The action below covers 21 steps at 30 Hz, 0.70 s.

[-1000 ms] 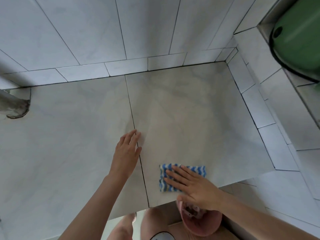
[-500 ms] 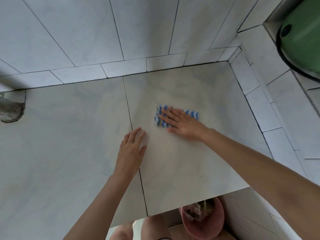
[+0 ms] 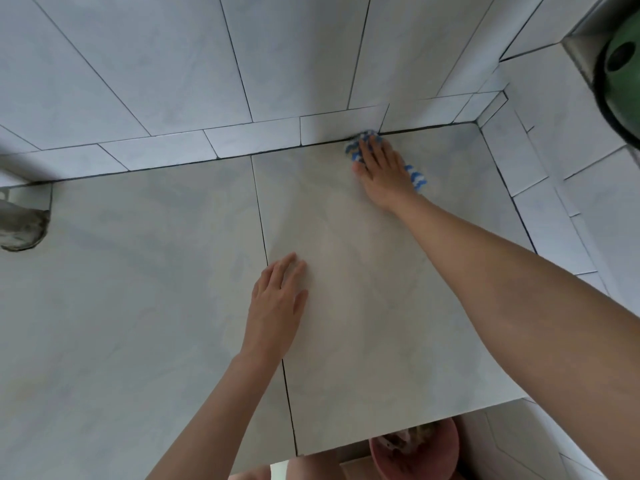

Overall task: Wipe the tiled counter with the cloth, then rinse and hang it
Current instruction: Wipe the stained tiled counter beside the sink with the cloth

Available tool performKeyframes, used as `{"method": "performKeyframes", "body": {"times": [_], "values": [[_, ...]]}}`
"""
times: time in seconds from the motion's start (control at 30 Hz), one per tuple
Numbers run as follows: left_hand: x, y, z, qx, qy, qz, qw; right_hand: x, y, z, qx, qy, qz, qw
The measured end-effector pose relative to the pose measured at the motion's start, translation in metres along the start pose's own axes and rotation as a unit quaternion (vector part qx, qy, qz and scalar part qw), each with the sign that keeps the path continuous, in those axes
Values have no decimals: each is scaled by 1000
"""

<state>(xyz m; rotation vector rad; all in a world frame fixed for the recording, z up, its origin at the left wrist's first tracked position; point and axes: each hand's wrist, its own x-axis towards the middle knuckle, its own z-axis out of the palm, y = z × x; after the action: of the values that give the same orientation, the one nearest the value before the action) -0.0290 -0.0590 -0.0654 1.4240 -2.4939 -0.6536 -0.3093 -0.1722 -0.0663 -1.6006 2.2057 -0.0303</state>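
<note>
Cloth (image 3: 417, 176): one, blue and white in a wavy stripe, lying flat on the counter (image 3: 138, 306) at its far edge, right of centre. Its far end touches the dark joint where the counter meets the wall (image 3: 173, 64). Most of it is covered by the hand; only two ends show.

Right hand (image 3: 381, 171): one, palm down on the cloth, fingers straight and close together, fingertips at the wall joint. It presses, it does not pinch. The arm is stretched well out, probably so that the wipe reaches the back seam where dirt would gather.

Left hand (image 3: 277, 306): one, flat on the bare counter nearer the person, fingers straight and side by side, thumb a little apart, holding nothing. It lies just right of the seam (image 3: 259, 202) between the counter tiles, and likely serves as a prop for the long reach.

Counter: two large pale tiles in view, one dark seam between them. Step in hand, by judgement: wiping; rinsing and hanging not yet begun.

Other items:
- Bucket (image 3: 433, 452): one, pink, below the near counter edge on the right, with something inside that cannot be made out.
- Round green thing (image 3: 623, 81): one, far right, partly out of view.
- Grey pipe stub (image 3: 20, 230): one, at the left edge.
</note>
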Motion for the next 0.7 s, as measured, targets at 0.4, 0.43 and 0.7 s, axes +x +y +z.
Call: {"method": "performKeyframes", "body": {"times": [0.4,0.43,0.7], "values": [[0,-3,-4,-5,-3,10,1000,-9,-99,32,1,-24,-88,996],[1,-2,-4,-5,-4,11,1000,-8,-99,32,2,-30,-97,995],[2,-1,-3,-6,-11,10,1000,6,-16,5,23,37,55,998]]}}
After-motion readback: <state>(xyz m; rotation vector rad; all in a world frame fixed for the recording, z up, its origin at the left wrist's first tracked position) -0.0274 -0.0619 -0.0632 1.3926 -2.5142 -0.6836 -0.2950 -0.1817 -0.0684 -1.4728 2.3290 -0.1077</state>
